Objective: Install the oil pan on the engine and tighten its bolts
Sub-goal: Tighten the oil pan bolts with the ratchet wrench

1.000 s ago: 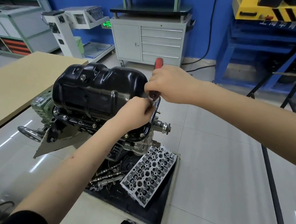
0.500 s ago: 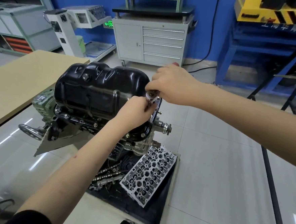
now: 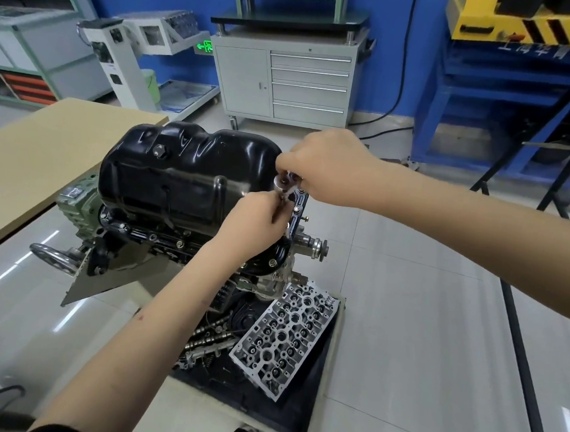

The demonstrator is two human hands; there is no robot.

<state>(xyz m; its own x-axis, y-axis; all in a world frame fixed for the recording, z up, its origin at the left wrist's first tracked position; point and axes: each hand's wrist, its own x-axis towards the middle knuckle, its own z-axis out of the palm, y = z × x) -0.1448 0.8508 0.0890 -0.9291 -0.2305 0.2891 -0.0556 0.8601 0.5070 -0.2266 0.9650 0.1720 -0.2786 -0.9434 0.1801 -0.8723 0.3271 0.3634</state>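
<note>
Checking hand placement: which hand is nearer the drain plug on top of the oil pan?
Left. The left hand is at the pan's right side, below and right of the drain plug; the right hand is farther right.

Blue wall (image 3: pixel 382 54), glossy tiled floor (image 3: pixel 404 325), grey cabinet (image 3: pixel 283 80)

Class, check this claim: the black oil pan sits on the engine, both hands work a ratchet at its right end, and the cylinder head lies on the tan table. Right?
Not quite. The head view shows the cylinder head lying in the black tray on the floor, not on the tan table. The oil pan, the right hand and the left hand are as stated.
</note>
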